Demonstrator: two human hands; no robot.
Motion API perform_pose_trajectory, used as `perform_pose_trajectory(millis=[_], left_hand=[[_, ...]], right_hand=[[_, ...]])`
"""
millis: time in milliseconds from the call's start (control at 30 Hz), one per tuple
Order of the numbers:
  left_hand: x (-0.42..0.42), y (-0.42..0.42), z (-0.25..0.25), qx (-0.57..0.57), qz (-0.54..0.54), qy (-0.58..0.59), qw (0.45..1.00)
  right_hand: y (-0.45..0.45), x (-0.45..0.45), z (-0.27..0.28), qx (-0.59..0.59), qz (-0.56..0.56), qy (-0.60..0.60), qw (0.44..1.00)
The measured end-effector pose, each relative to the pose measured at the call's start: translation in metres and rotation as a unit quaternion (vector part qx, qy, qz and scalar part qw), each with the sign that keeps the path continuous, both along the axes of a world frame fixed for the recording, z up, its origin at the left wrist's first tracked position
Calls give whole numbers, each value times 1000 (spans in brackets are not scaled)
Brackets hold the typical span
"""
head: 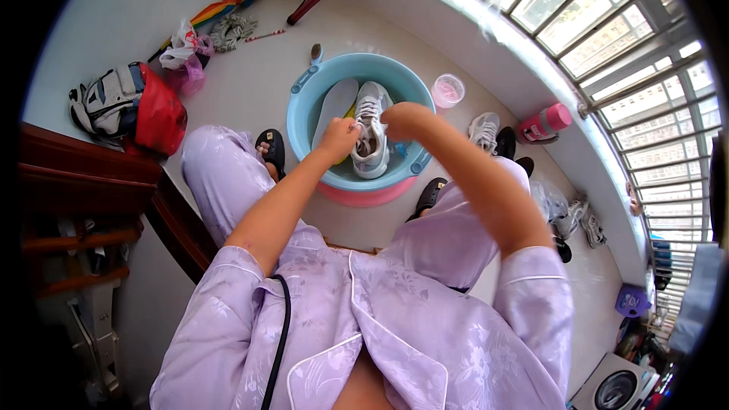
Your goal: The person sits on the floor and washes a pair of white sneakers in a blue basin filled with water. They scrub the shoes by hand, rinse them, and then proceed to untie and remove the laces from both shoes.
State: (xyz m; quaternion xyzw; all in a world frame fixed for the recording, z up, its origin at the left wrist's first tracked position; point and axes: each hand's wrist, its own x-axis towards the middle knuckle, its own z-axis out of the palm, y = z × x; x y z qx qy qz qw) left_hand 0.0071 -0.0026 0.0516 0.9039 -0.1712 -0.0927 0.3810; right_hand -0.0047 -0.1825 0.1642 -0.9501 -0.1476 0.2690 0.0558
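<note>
A white and grey lace-up sneaker sits in a light blue plastic basin, its toe pointing away from me. Beside it on the left lies a pale insole, with something yellow partly showing near it. The fingers of my left hand are closed on a shoelace at the sneaker's left side. Over the right side of the shoe is my right hand, its fingers curled; whether it holds a lace cannot be made out. A small blue thing lies in the basin, right of the heel.
Under the blue basin is a pink basin. A scrub brush lies behind its rim, and a clear tub of pink contents stands to the right. Another sneaker is near the wall, below a pink bottle. A backpack lies left.
</note>
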Motion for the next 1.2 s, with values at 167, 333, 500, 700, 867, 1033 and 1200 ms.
perform_pose_trajectory(millis=[167, 333, 500, 700, 867, 1033, 1200], left_hand=[[-5, 16, 20, -147, -31, -43, 988], [-25, 19, 80, -265, -59, 218, 937], [-11, 17, 99, -245, -54, 193, 949], [-11, 24, 60, -46, -282, 157, 945], [4, 6, 49, 76, -46, 40, 995], [27, -3, 3, 44, 47, 78, 995], [31, -13, -33, -73, 50, 155, 984]], right_hand=[[48, -73, -87, 113, -251, -195, 942], [57, -102, -107, 155, -260, -205, 931], [48, -89, -74, 171, -315, -183, 915], [3, -52, -53, 160, -288, -154, 931], [-11, -34, -71, 234, -341, -148, 898], [28, -35, -106, 210, -378, -192, 881], [26, -27, -118, 183, -372, -128, 901]])
